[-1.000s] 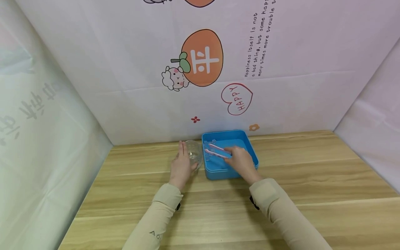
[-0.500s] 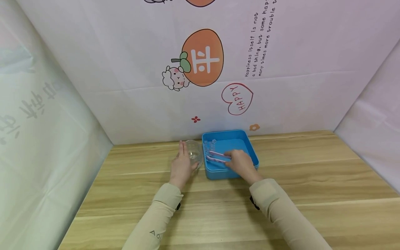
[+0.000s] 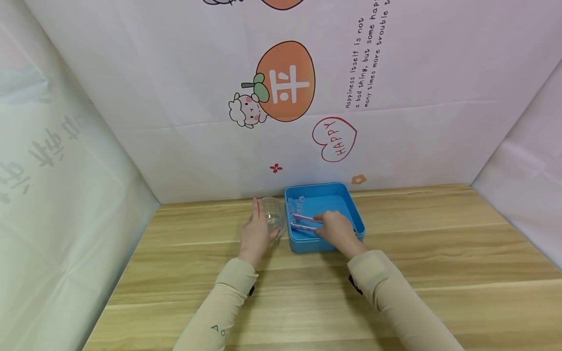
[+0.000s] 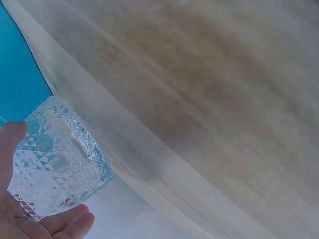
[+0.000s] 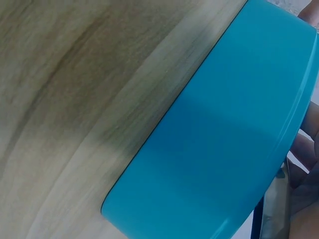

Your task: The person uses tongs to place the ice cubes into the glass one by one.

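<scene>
My left hand [image 3: 256,236] holds a clear glass bowl [image 3: 274,214] beside the blue box. In the left wrist view the thumb [image 4: 11,142] and the fingers sit on opposite sides of the bowl's faceted wall [image 4: 55,164]. Pink tongs [image 3: 304,227] are pinched in my right hand [image 3: 337,233], which reaches over the blue box [image 3: 313,245]. The tips of the tongs point left, low in the box, among small clear cubes [image 3: 291,206] gathered along its left side. One cube [image 3: 301,199] lies a little apart, farther back. In the right wrist view the box's side wall [image 5: 214,129] hides the tongs' tips.
Box and bowl stand side by side on a wooden table [image 3: 281,302], close to the printed cloth wall [image 3: 210,156] at the back. More cloth hangs at the left and right. Bare wood lies in front and to both sides.
The right hand and tongs have moved slightly toward the front of the box, and the tips have gone lower among the cubes. The left hand and bowl stay in place.
</scene>
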Demonstrator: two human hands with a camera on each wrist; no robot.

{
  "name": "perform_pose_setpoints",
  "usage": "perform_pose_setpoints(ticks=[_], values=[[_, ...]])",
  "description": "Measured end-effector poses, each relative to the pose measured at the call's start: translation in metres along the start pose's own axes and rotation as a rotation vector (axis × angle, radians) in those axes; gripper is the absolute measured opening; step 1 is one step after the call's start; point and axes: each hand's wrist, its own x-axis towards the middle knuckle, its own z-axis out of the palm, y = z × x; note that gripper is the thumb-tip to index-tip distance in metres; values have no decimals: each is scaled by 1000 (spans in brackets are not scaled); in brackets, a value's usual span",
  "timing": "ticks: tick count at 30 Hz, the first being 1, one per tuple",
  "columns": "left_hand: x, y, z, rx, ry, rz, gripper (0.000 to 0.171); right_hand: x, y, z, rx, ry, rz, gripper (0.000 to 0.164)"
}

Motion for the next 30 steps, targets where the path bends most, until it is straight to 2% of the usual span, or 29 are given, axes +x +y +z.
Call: perform_pose_setpoints(ticks=[30], values=[[-2,0,0,7,27,16,95,3,4,7,2,14,-1,28]])
